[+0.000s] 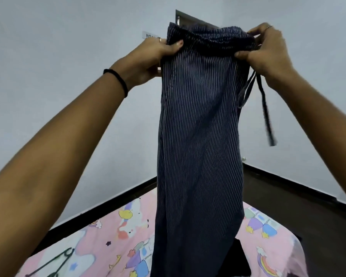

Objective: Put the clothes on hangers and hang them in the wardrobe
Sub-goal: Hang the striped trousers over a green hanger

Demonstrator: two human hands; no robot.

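Wall label [149,35], partly hidden by the left hand [148,58]; only "WS" legible. Striped trousers [198,126], held up by the waistband, hang over the patterned bed sheet [116,232] and hide the wall corner. Right hand [266,50] grips the opposite waistband edge; drawstrings [266,108] dangle below. Hanger [54,262] on the sheet.

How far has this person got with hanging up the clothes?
Nothing shows as finished; no wardrobe is in view. In hand: both hands, left hand and right hand, hold the striped trousers up by the waistband. Left to do: the dark hanger lies unused on the bed, so these trousers need hanging.
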